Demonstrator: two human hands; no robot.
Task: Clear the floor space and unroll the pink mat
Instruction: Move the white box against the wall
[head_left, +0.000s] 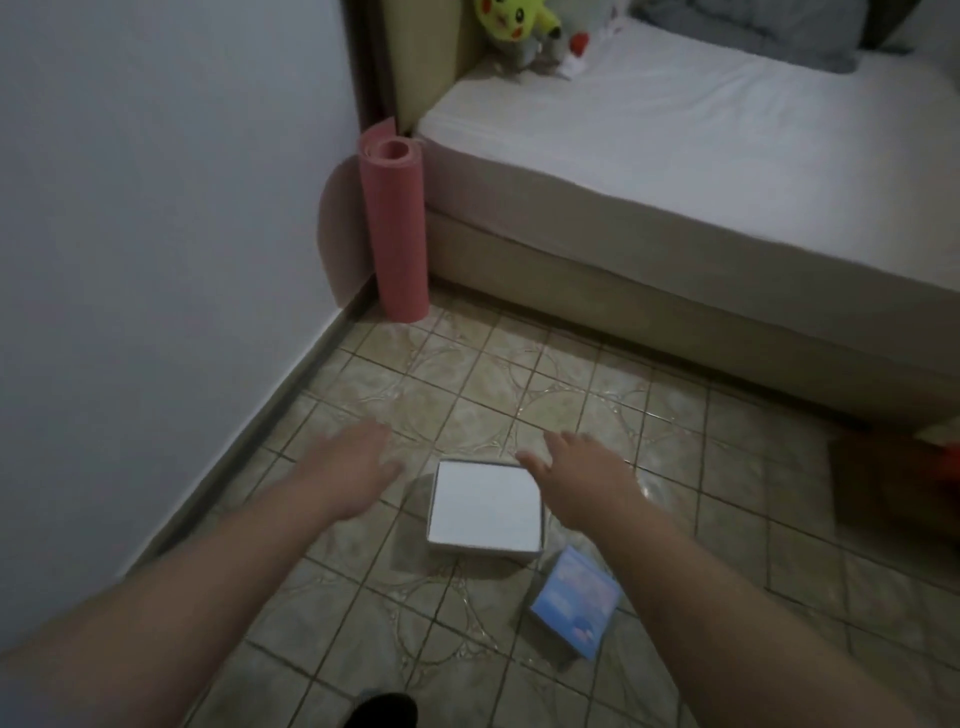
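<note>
- Here, both hands reach out over the beige patterned tile floor, palms down, fingers spread, gripping nothing.
- The left hand hangs left of the flat square white box and apart from it.
- The right hand sits at the box's far right corner; whether its thumb touches the lid cannot be told.
- A small light-blue box lies tilted near the white box's right front corner, partly hidden by the right forearm.
- The rolled pink foam mat stands upright in the corner, between the pale wall and the white-sheeted bed.
- A yellow plush toy on the bed is cut off at the top edge.
- Blurred brown and orange shapes at the right edge, and a dark shape at the bottom edge, are too unclear to identify.
</note>
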